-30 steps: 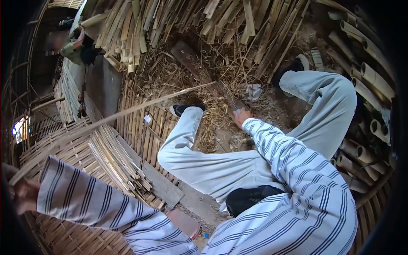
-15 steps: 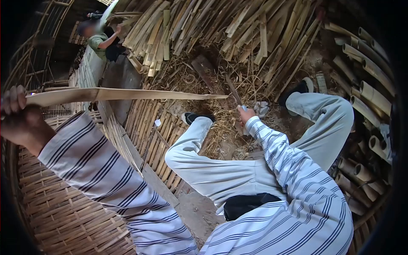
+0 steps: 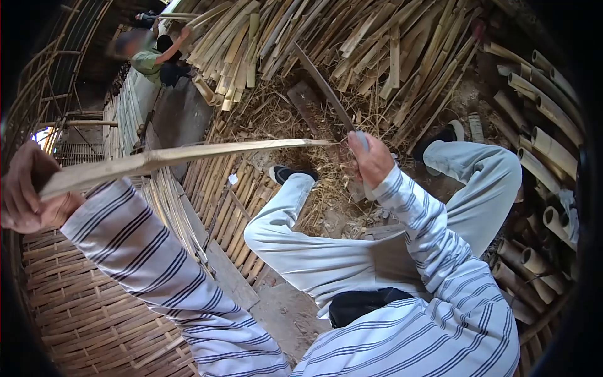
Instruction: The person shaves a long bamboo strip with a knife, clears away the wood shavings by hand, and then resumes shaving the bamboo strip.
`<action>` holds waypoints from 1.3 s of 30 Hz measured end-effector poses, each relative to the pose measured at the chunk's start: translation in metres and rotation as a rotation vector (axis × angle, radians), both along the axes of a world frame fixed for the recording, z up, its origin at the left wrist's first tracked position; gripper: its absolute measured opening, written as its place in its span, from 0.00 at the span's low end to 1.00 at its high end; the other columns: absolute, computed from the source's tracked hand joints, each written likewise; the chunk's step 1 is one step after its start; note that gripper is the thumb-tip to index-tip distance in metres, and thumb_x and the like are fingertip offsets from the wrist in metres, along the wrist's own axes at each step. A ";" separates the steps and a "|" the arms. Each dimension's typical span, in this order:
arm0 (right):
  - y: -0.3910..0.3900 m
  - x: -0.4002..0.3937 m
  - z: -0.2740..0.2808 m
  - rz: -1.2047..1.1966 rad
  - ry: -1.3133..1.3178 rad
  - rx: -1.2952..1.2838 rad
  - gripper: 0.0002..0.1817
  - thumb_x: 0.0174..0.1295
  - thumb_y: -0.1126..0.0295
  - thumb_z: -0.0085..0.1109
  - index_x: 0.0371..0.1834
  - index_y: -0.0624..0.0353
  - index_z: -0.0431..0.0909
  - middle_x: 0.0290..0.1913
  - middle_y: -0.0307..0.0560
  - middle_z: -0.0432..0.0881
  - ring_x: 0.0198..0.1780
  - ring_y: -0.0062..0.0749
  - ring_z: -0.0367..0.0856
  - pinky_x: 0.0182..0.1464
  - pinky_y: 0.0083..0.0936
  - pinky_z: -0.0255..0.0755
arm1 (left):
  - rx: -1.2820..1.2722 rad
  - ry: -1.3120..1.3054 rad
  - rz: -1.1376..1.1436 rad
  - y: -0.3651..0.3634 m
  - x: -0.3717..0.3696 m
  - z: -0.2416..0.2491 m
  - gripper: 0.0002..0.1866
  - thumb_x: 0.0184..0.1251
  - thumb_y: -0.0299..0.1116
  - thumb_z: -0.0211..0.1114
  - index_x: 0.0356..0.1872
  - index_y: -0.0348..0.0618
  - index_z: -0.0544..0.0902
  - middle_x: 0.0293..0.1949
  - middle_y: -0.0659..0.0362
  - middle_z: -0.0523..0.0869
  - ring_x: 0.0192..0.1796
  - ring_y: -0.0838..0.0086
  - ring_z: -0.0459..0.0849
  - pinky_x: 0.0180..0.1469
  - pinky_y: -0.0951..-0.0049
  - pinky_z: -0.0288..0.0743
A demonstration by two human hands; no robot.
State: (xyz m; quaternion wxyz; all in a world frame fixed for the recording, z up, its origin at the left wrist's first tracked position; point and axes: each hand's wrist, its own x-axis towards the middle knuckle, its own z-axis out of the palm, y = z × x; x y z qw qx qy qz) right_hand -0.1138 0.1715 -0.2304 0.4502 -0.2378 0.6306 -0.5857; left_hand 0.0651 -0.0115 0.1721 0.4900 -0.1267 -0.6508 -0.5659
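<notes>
My left hand (image 3: 31, 191) is closed round the wide near end of a pale bamboo strip (image 3: 169, 155) at the far left. The strip runs nearly level to the right and narrows towards its far tip. My right hand (image 3: 370, 160) grips the handle of a long knife (image 3: 326, 88), whose dark blade points up and to the left. The strip's tip lies just left of my right hand; whether it touches the knife or fingers I cannot tell.
Split bamboo strips (image 3: 270, 44) are piled at the top, with shavings (image 3: 320, 188) on the ground between my feet. Bamboo tubes (image 3: 553, 151) lie at the right. A co-worker (image 3: 151, 60) sits at the upper left. Woven bamboo (image 3: 100, 283) fills the lower left.
My right hand has risen with the knife, whose blade now reaches higher. My left hand has lowered and turned, and the strip has rolled, its near end lower.
</notes>
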 end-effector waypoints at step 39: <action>0.010 0.067 -0.049 0.204 0.297 0.203 0.25 0.65 0.49 0.47 0.37 0.67 0.73 0.23 0.64 0.79 0.25 0.61 0.79 0.29 0.46 0.74 | -0.228 -0.113 -0.214 -0.015 -0.009 -0.002 0.24 0.70 0.40 0.51 0.10 0.50 0.68 0.05 0.69 0.68 0.06 0.86 0.65 0.12 0.86 0.63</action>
